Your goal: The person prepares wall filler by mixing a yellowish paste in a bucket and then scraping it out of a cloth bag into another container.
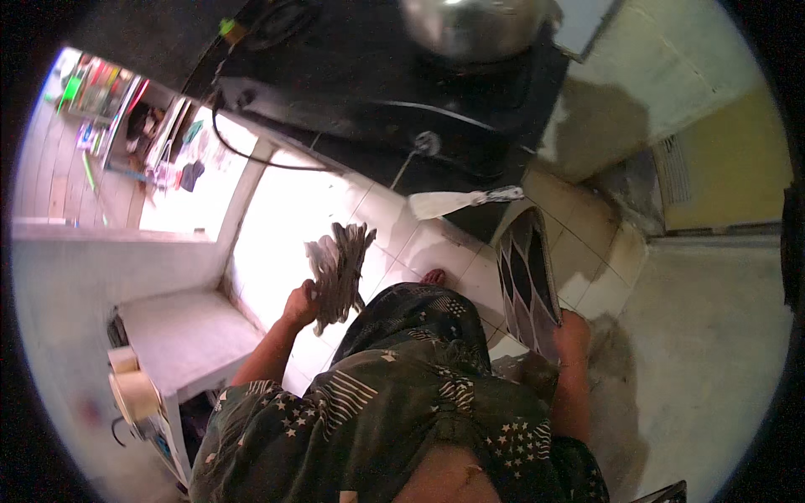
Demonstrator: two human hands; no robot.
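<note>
My left hand (302,305) is closed on one side of a grey-brown, crumpled cloth (337,272) with ragged folds, hanging over the tiled floor. On the other side, my right hand (573,337) grips the lower end of a flat, folded cloth-like piece (528,281) with a grey and black wavy diamond pattern. Its exact kind I cannot make out. Just beyond the patterned piece, a spatula (457,202) with a pale blade and dark speckled handle lies at the front edge of the black stove (352,113). Neither hand touches the spatula.
A shiny metal pot (474,25) stands on the stove at the far side. A dark cable (225,138) loops off its left. To the left are a low white table (189,331) and a bright opening; pale walls (713,335) close in on the right.
</note>
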